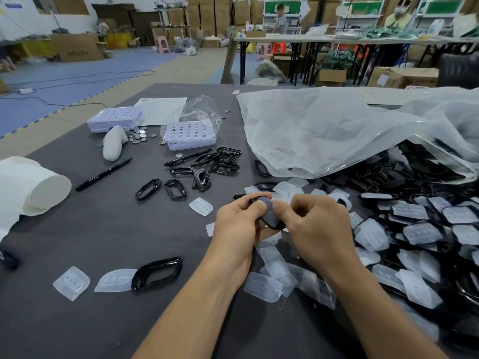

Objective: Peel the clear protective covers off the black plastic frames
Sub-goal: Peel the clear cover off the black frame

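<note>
- A dark grey work table [103, 229] fills the foreground of a warehouse floor stacked with cartons.
- A large clear plastic bag [324, 130] lies crumpled across the table's far right, its mouth spilling onto a heap of covered frames [427, 229] along the right edge.
- A white roll [33, 187] lies on its side at the left edge.
- Both bare forearms reach in from the bottom and meet above the table's middle, just left of the heap.
- The left hand [238, 221] is palm-inward, its fingers curled round the black frame [270, 216] and its thumb over the upper end.
- The right hand [318, 224] is knuckles-up with fingers tightly curled, pinching at the frame's right edge; whether the fingertips have the cover or the plastic rim cannot be told.
- The frame sits tilted between the two hands, its greyish covered face towards the camera.
- A pile of loose clear covers [280, 270] lies directly beneath the hands and wrists.
- A cluster of bare frames [207, 167] rests beyond the left hand.
- Two lilac perforated trays [190, 134] stand further back, near scattered coin cells [140, 136].
- One bare frame [158, 272] lies left of the left forearm, touching a cover [115, 279].
- A black pen [103, 174] lies diagonally near the roll.
</note>
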